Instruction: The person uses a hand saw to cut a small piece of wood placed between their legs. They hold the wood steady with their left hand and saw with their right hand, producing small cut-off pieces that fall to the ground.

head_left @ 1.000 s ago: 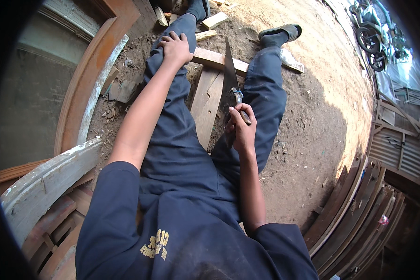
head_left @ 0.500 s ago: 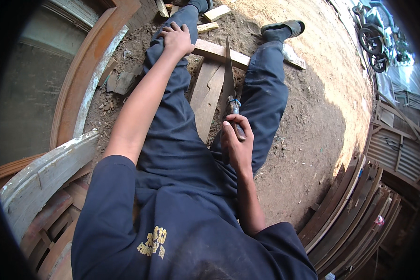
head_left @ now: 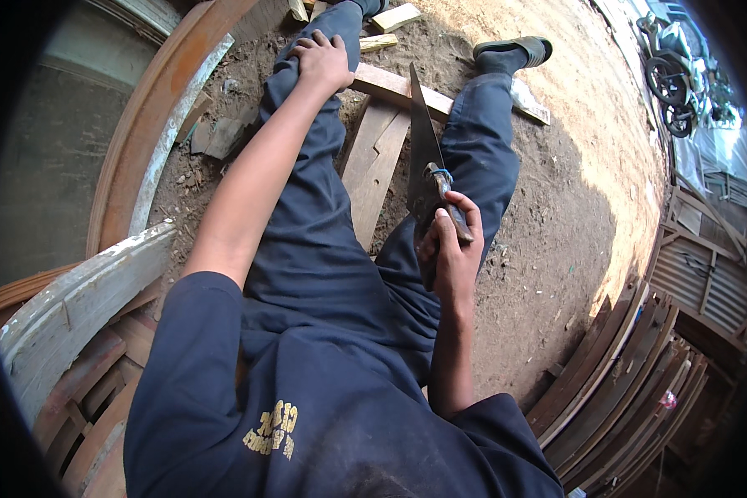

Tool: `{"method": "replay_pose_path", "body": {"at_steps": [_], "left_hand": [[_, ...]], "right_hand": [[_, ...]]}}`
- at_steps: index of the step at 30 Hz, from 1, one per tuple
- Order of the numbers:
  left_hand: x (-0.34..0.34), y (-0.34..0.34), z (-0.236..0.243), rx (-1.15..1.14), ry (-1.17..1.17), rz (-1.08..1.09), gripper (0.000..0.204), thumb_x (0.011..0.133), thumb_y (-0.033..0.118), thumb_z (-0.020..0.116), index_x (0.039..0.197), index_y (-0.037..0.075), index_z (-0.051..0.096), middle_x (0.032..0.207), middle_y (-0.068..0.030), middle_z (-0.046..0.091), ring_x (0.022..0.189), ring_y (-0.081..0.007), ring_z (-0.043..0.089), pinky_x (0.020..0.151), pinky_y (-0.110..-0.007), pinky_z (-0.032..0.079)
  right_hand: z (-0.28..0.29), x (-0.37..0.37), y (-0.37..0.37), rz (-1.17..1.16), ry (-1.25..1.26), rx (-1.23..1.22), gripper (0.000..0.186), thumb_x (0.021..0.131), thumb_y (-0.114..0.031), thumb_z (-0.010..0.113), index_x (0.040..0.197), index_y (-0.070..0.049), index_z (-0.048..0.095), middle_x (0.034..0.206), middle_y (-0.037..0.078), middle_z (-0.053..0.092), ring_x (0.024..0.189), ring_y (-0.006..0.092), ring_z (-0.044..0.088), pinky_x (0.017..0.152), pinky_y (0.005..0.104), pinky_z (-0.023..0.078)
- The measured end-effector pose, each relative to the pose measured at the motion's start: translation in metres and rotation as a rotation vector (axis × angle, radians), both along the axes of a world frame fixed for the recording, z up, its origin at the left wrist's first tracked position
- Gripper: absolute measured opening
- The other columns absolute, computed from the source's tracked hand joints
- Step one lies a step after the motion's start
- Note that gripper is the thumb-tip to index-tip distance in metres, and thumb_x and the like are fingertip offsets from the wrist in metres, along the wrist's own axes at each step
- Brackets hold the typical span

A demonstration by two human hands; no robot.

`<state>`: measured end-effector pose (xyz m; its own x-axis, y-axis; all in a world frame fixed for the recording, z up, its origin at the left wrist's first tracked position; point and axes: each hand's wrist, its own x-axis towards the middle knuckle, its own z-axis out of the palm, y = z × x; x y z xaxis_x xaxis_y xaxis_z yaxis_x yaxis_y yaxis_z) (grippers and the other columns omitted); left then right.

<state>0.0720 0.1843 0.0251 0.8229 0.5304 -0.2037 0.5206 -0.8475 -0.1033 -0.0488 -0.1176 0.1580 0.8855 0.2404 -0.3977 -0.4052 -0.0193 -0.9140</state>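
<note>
My left hand [head_left: 320, 65] rests with spread fingers on my trousered left leg [head_left: 332, 25]. My right hand [head_left: 450, 241] grips the worn handle of a hand saw [head_left: 425, 137], a blue cord tied at the handle's front, with its blade pointing away from me. The blade's tip reaches up by a pale wooden bar [head_left: 378, 80] lying crosswise between my legs. Beneath that bar, a notched plank [head_left: 368, 178] runs lengthwise toward me. Whether the blade touches either piece, I cannot tell.
Wooden frames [head_left: 145, 116] and a white-painted curved board [head_left: 70, 307] lie at my left. Short offcuts [head_left: 394, 18] lie on the dirt ahead. Stacked planks [head_left: 606, 390] are at my right. A motorcycle [head_left: 668, 66] and a corrugated sheet structure [head_left: 701, 274] are farther right.
My right hand with the saw dipped, then shifted to the right, the blade now leaning further with its handle rightward. My left hand stays on my leg.
</note>
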Motion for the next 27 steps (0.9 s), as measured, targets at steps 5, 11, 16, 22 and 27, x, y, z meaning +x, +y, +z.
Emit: {"method": "replay_pose_path", "body": {"at_steps": [5, 11, 16, 22, 27], "left_hand": [[-0.001, 0.0, -0.003, 0.03, -0.01, -0.019, 0.087, 0.079, 0.054, 0.065, 0.148, 0.011, 0.032, 0.148, -0.0248, 0.032, 0.125, -0.0492, 0.043, 0.097, -0.057, 0.041], [0.001, -0.002, 0.001, 0.009, 0.031, -0.022, 0.087, 0.08, 0.054, 0.064, 0.149, 0.012, 0.03, 0.15, -0.0252, 0.031, 0.128, -0.0502, 0.04, 0.099, -0.058, 0.039], [0.0, 0.004, -0.008, 0.02, 0.004, -0.013, 0.088, 0.081, 0.055, 0.063, 0.149, 0.012, 0.03, 0.15, -0.0253, 0.03, 0.129, -0.0508, 0.039, 0.099, -0.059, 0.038], [0.0, -0.003, 0.002, 0.011, 0.03, -0.012, 0.087, 0.081, 0.054, 0.064, 0.149, 0.012, 0.03, 0.151, -0.0255, 0.029, 0.129, -0.0503, 0.039, 0.1, -0.059, 0.038], [0.001, 0.001, -0.006, 0.028, 0.007, -0.007, 0.086, 0.081, 0.054, 0.063, 0.149, 0.012, 0.031, 0.15, -0.0247, 0.03, 0.129, -0.0499, 0.04, 0.1, -0.059, 0.038]], "right_hand": [[-0.005, -0.001, -0.003, 0.05, -0.023, -0.027, 0.023, 0.097, -0.005, 0.051, 0.12, -0.005, 0.05, 0.064, -0.003, 0.044, 0.048, 0.0037, 0.039, 0.043, 0.0212, 0.034], [-0.013, 0.016, 0.001, 0.042, -0.044, -0.009, 0.02, 0.097, -0.004, 0.051, 0.117, -0.005, 0.052, 0.064, -0.006, 0.044, 0.048, 0.0, 0.037, 0.042, 0.0189, 0.03], [-0.019, 0.038, 0.005, 0.081, -0.06, -0.005, 0.022, 0.096, -0.006, 0.052, 0.118, -0.005, 0.051, 0.064, -0.003, 0.043, 0.048, 0.004, 0.039, 0.042, 0.0221, 0.034], [-0.01, 0.056, 0.003, 0.071, 0.04, 0.067, 0.023, 0.096, -0.009, 0.053, 0.118, -0.005, 0.05, 0.064, -0.001, 0.041, 0.047, 0.0063, 0.04, 0.041, 0.0229, 0.036], [-0.013, 0.064, 0.002, 0.084, 0.044, 0.075, 0.021, 0.096, -0.009, 0.053, 0.117, -0.006, 0.051, 0.064, -0.001, 0.04, 0.048, 0.006, 0.038, 0.041, 0.0226, 0.036]]}}
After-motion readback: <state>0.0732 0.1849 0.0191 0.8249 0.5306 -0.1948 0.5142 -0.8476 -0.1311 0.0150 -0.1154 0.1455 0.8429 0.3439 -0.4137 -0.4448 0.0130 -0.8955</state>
